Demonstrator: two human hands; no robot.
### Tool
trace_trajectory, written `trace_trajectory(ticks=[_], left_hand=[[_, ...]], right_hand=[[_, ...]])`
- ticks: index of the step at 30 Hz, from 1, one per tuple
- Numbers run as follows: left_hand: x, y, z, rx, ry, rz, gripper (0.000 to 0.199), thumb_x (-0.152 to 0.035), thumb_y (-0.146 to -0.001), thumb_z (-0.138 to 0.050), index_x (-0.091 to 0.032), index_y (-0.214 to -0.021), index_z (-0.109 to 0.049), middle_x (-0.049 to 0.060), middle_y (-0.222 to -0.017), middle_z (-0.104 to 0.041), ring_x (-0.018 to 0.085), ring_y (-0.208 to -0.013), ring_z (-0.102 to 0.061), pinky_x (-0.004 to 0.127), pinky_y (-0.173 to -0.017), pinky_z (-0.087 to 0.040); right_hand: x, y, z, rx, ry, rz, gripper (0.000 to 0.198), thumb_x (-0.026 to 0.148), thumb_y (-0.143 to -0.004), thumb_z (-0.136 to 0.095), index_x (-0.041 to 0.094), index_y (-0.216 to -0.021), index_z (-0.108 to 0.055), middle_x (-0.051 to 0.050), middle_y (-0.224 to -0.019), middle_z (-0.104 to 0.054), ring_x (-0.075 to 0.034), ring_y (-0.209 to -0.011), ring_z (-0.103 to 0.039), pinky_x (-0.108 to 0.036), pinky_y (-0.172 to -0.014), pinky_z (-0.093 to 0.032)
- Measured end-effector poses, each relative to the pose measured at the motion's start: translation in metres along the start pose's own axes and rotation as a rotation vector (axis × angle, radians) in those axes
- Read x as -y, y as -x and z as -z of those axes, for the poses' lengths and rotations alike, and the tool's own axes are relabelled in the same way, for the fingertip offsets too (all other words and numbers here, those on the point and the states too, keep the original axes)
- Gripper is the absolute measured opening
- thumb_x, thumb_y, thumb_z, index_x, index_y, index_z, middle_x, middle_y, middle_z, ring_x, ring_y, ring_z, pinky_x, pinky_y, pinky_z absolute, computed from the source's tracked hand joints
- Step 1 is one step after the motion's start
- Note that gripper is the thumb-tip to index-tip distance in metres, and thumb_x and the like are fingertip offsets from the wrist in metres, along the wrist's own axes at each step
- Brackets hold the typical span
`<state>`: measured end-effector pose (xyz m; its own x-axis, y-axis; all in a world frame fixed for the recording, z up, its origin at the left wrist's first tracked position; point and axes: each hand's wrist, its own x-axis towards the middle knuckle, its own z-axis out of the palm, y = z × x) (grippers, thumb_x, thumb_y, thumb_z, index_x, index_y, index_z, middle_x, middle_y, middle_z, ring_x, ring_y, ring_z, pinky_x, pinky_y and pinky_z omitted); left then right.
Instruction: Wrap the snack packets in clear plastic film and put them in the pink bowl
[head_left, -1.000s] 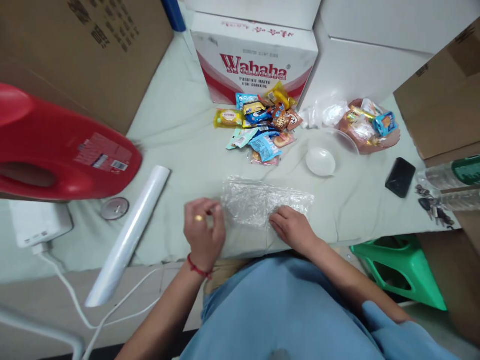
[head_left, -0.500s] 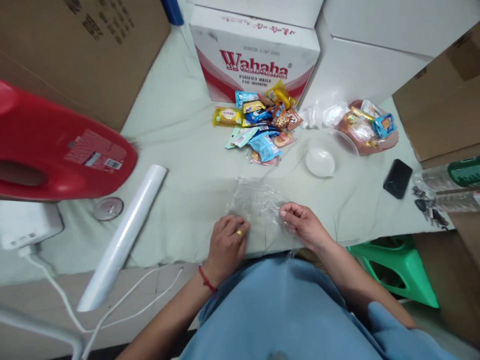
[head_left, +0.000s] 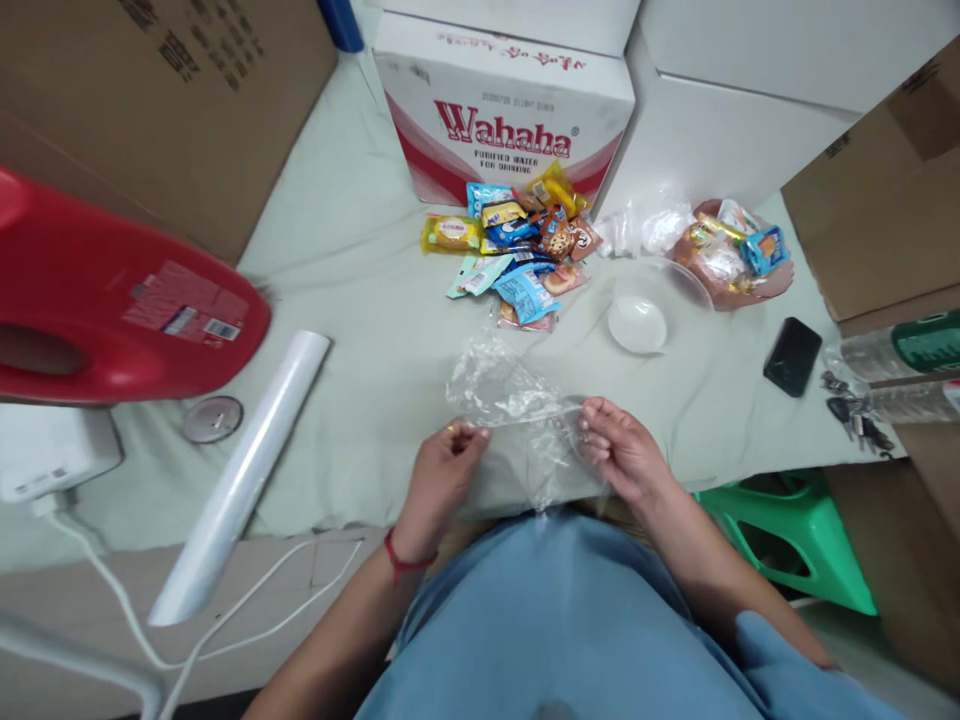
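Note:
A crumpled clear plastic bag (head_left: 510,385) is stretched between my two hands at the table's front edge. My left hand (head_left: 448,465) pinches its left side with thumb and fingers. On the other side my right hand (head_left: 619,445) grips the bag's edge, fingers curled. Part of the film hangs down toward my blue clothing. Beyond the bag lies a pile of wrapped snacks (head_left: 525,250) in blue, yellow, brown and green packets. To the right of the pile stands a clear plastic bowl (head_left: 639,322).
A Wahaha carton (head_left: 502,120) stands behind the snacks. A brown dish (head_left: 739,285) of packets, a black box-shaped thing (head_left: 793,357), keys (head_left: 855,420) and bottles (head_left: 900,355) are at right. A red jug (head_left: 150,300), a film roll (head_left: 247,470) and a round lid (head_left: 213,419) lie left.
My left hand has turned and now pinches the bag's edge. The bag has been drawn out into a taut line between both hands, slightly raised.

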<state>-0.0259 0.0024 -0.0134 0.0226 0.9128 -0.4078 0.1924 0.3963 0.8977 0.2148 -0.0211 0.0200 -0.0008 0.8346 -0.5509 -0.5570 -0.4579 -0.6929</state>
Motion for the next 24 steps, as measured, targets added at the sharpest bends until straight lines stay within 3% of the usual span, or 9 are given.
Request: trace_trajectory(ticks=[3, 6, 9, 10, 12, 15, 19, 21, 24], left_hand=[[0.003, -0.009, 0.029, -0.090, -0.079, 0.010, 0.037, -0.056, -0.076, -0.077, -0.021, -0.078, -0.065, -0.003, -0.064, -0.057, 0.014, -0.059, -0.049, 0.027, -0.058, -0.039], [0.006, -0.010, 0.047, -0.246, -0.216, -0.063, 0.044, -0.048, -0.073, -0.081, -0.020, -0.104, -0.067, -0.001, -0.083, -0.063, 0.014, -0.060, -0.052, 0.029, -0.059, -0.045], [0.004, -0.006, 0.046, -0.465, -0.428, -0.360, 0.052, -0.032, -0.077, -0.079, -0.021, -0.125, -0.064, 0.011, -0.119, -0.065, 0.021, -0.084, -0.065, 0.039, -0.077, -0.055], [0.002, -0.005, 0.043, -0.474, -0.512, -0.508, 0.044, -0.027, -0.080, -0.075, -0.022, -0.123, -0.067, 0.013, -0.127, -0.065, 0.026, -0.099, -0.067, 0.044, -0.089, -0.055], [0.000, -0.005, 0.036, -0.323, -0.662, -0.787, 0.026, -0.018, -0.088, -0.065, -0.027, -0.110, -0.075, 0.012, -0.135, -0.069, 0.032, -0.128, -0.061, 0.053, -0.109, -0.046], [0.000, -0.013, 0.032, 0.024, -0.801, -0.924, 0.028, -0.008, -0.090, -0.056, -0.027, -0.085, -0.076, 0.007, -0.125, -0.079, 0.032, -0.139, -0.059, 0.058, -0.118, -0.036], [0.004, -0.027, 0.046, 0.257, -0.814, -0.788, 0.036, -0.004, -0.076, -0.053, -0.026, -0.092, -0.078, 0.009, -0.123, -0.081, 0.030, -0.133, -0.067, 0.061, -0.120, -0.037], [0.003, -0.032, 0.058, 0.351, -0.723, -0.698, 0.044, -0.009, -0.073, -0.052, -0.028, -0.104, -0.078, 0.007, -0.130, -0.079, 0.029, -0.133, -0.068, 0.062, -0.123, -0.035], [-0.003, -0.034, 0.073, 0.430, -0.465, -0.543, 0.037, -0.024, -0.080, -0.055, -0.030, -0.109, -0.077, 0.007, -0.138, -0.076, 0.030, -0.136, -0.066, 0.059, -0.129, -0.030]], right_hand=[[0.007, -0.003, 0.024, -0.099, 0.054, 0.082, 0.044, 0.041, -0.067, -0.099, 0.019, -0.082, -0.063, 0.007, -0.068, -0.046, -0.004, -0.052, -0.027, -0.017, -0.044, -0.026], [0.006, -0.002, 0.046, -0.209, 0.196, 0.158, 0.043, 0.045, -0.070, -0.095, 0.020, -0.083, -0.062, 0.004, -0.074, -0.055, -0.005, -0.053, -0.033, -0.020, -0.046, -0.029], [0.007, 0.006, 0.058, -0.381, 0.483, 0.334, 0.034, 0.049, -0.082, -0.084, 0.023, -0.091, -0.063, 0.003, -0.075, -0.057, -0.010, -0.055, -0.041, -0.024, -0.049, -0.035], [0.010, 0.011, 0.058, -0.444, 0.609, 0.431, 0.029, 0.048, -0.087, -0.080, 0.024, -0.095, -0.065, 0.002, -0.075, -0.058, -0.013, -0.057, -0.045, -0.026, -0.052, -0.039], [0.018, 0.022, 0.052, -0.504, 0.858, 0.641, 0.019, 0.043, -0.095, -0.072, 0.025, -0.101, -0.067, 0.000, -0.079, -0.061, -0.017, -0.065, -0.052, -0.031, -0.060, -0.046], [0.024, 0.034, 0.029, -0.246, 1.184, 0.822, 0.011, 0.032, -0.103, -0.061, 0.027, -0.105, -0.070, -0.005, -0.090, -0.069, -0.021, -0.079, -0.063, -0.036, -0.075, -0.053], [0.002, 0.027, -0.007, 0.308, 1.527, 0.718, 0.028, 0.025, -0.104, -0.056, 0.029, -0.127, -0.071, -0.009, -0.127, -0.074, -0.023, -0.093, -0.072, -0.035, -0.077, -0.055], [-0.017, 0.017, -0.019, 0.461, 1.618, 0.665, 0.040, 0.023, -0.102, -0.058, 0.031, -0.140, -0.066, -0.010, -0.155, -0.061, -0.023, -0.093, -0.074, -0.034, -0.072, -0.054], [-0.038, 0.003, -0.031, 0.645, 1.682, 0.661, 0.048, 0.020, -0.100, -0.061, 0.031, -0.146, -0.063, -0.010, -0.170, -0.045, -0.022, -0.090, -0.076, -0.032, -0.068, -0.053]])
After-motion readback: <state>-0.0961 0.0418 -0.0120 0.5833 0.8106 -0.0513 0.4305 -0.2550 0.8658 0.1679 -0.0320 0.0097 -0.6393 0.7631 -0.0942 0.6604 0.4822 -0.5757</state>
